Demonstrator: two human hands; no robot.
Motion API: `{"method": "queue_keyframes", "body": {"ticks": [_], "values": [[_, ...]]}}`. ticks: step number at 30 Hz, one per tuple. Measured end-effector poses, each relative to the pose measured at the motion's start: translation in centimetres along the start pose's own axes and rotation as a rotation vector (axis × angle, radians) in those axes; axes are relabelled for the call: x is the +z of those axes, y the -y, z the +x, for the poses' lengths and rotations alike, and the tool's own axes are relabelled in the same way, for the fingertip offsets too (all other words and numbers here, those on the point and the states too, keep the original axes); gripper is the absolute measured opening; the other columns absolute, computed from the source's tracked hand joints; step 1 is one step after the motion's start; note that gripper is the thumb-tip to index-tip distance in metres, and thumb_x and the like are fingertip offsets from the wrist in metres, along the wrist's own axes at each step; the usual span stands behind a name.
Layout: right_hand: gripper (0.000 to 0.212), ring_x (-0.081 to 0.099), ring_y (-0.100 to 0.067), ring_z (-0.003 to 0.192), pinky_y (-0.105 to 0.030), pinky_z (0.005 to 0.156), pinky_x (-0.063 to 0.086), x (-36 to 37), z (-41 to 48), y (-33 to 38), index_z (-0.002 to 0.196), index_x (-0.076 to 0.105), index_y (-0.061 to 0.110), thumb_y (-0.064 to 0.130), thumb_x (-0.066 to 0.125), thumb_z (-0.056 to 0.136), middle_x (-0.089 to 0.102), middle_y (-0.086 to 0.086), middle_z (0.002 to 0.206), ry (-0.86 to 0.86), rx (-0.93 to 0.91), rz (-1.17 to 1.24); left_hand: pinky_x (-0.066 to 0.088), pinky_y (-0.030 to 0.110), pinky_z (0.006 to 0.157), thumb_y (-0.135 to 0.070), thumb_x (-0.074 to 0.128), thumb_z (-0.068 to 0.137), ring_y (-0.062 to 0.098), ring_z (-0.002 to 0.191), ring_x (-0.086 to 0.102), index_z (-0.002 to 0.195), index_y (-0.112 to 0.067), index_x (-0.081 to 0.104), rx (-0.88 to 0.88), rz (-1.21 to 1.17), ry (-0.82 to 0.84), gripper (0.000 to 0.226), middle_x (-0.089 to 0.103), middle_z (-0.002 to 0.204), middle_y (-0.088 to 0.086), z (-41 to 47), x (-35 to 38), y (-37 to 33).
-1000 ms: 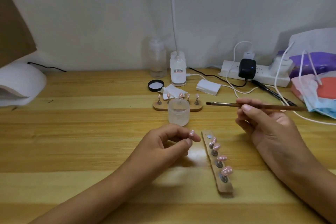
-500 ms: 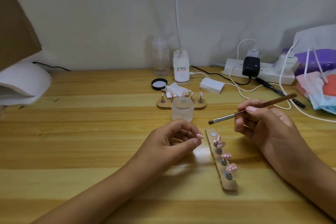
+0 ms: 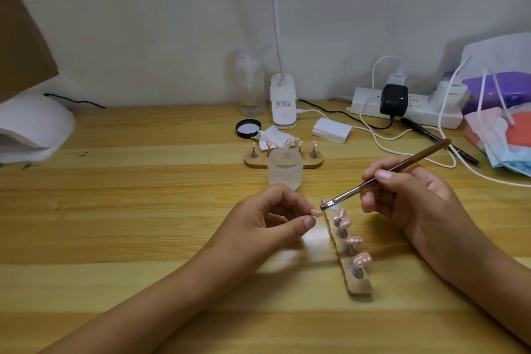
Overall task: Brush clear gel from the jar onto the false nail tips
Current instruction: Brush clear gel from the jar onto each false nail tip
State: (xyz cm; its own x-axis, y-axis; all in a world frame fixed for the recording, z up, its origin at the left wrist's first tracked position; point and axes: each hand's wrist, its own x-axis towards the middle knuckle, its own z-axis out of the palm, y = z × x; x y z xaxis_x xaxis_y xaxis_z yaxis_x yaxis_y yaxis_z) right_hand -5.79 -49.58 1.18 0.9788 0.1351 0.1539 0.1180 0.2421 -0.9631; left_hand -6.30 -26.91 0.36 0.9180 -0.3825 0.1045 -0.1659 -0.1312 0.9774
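Note:
My left hand (image 3: 267,220) pinches a small pink false nail tip (image 3: 316,213) between thumb and fingers. My right hand (image 3: 408,195) grips a brown-handled brush (image 3: 385,175), whose bristle tip sits right beside that nail. A frosted open jar of clear gel (image 3: 285,168) stands just behind my hands. Below the brush lies a wooden strip holder (image 3: 349,250) carrying several pink nail tips on metal pegs. A second wooden holder (image 3: 283,162) with more tips stands behind the jar, partly hidden by it.
The jar's black lid (image 3: 248,128) and a crumpled tissue (image 3: 271,138) lie behind the holders. A clear bottle (image 3: 250,86), a white lamp base (image 3: 283,100), a power strip (image 3: 402,108) with cables, a black pen (image 3: 439,141) and face masks (image 3: 502,138) line the back. A white nail lamp (image 3: 31,129) sits far left.
My right hand swung the brush from level to angled down, bringing its tip down and left to the nail tip held by my left hand. The left hand stayed nearly still.

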Motion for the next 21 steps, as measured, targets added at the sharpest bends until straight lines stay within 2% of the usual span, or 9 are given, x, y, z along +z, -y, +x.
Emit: {"method": "queue_keyframes", "body": {"ticks": [9, 14, 21], "values": [[0.018, 0.065, -0.013, 0.064, -0.022, 0.062, 0.054, 0.33, -0.13, 0.0, 0.076, 0.074, 0.024, 0.019, 0.059, 0.082, 0.065, -0.003, 0.069, 0.015, 0.004, -0.032, 0.053, 0.023, 0.073, -0.027, 0.071, 0.078, 0.004, 0.081, 0.063, 0.081, -0.036, 0.07, 0.001, 0.024, -0.006, 0.009, 0.069, 0.085, -0.009, -0.22, 0.13, -0.19], [0.018, 0.064, -0.013, 0.063, -0.022, 0.062, 0.055, 0.41, -0.15, 0.14, 0.073, 0.073, 0.024, 0.018, 0.058, 0.081, 0.064, -0.001, 0.069, 0.021, 0.005, -0.034, 0.052, 0.018, 0.071, -0.014, 0.072, 0.086, 0.001, 0.081, 0.062, 0.082, -0.033, 0.07, -0.002, 0.027, -0.005, 0.02, 0.069, 0.084, -0.011, -0.27, 0.14, -0.3], [0.018, 0.062, -0.014, 0.06, -0.022, 0.06, 0.053, 0.4, -0.29, 0.14, 0.071, 0.071, 0.024, 0.017, 0.057, 0.081, 0.063, -0.001, 0.071, 0.027, 0.005, -0.043, 0.05, 0.014, 0.07, -0.014, 0.072, 0.086, 0.001, 0.081, 0.063, 0.081, -0.032, 0.071, -0.002, 0.031, -0.012, 0.018, 0.071, 0.085, -0.011, -0.29, 0.13, -0.41]]}}
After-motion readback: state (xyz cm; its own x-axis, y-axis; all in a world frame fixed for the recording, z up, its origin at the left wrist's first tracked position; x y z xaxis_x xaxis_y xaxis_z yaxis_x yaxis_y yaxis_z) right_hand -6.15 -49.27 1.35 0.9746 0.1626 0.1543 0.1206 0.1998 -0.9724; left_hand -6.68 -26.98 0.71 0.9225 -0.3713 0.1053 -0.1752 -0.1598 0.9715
